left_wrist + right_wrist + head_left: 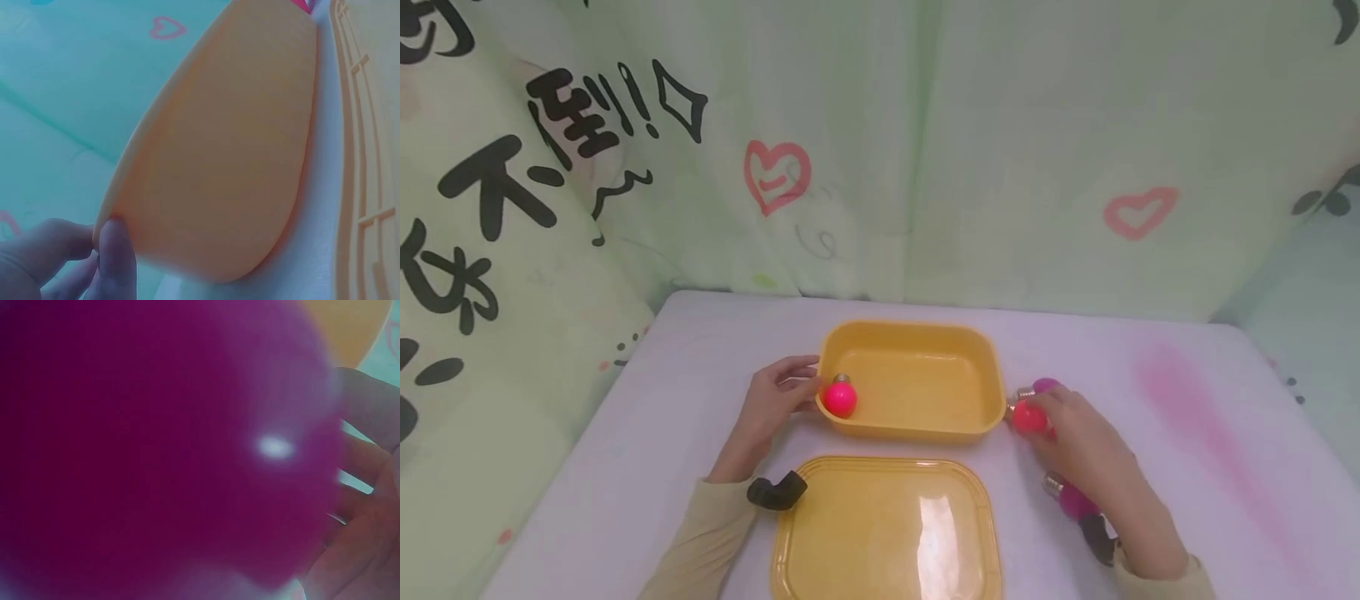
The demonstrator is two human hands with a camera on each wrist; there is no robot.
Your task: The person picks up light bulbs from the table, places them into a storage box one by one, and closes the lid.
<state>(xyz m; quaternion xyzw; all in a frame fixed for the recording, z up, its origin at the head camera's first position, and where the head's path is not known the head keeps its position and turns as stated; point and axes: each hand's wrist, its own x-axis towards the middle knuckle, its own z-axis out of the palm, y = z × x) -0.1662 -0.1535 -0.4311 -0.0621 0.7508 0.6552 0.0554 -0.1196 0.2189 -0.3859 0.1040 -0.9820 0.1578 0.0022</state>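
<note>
Nearest the camera lies a yellow lid (880, 533) on the table (1187, 467). At 9 o'clock of the yellow tub (917, 333), left hand (771, 404) fingers pinch its rim beside a pink bulb (839, 398). At 3 o'clock, right hand (1078, 442) fingers curl around a red bulb (1028, 418).

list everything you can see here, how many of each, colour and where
bin: 1, yellow, middle of the table, open
lid: 1, yellow, flat on the table in front of the bin
pink bulb: 1, inside the bin at its left end
red bulb: 1, just right of the bin, under the right hand's fingers
magenta bulbs: 2, on the table right of the bin, one beyond the red bulb, one nearer by the wrist
table: 1, pale lilac, pink smear at right
curtain: pale green, red hearts, behind
left hand: holds the bin's left rim
right hand: holds the red bulb
</note>
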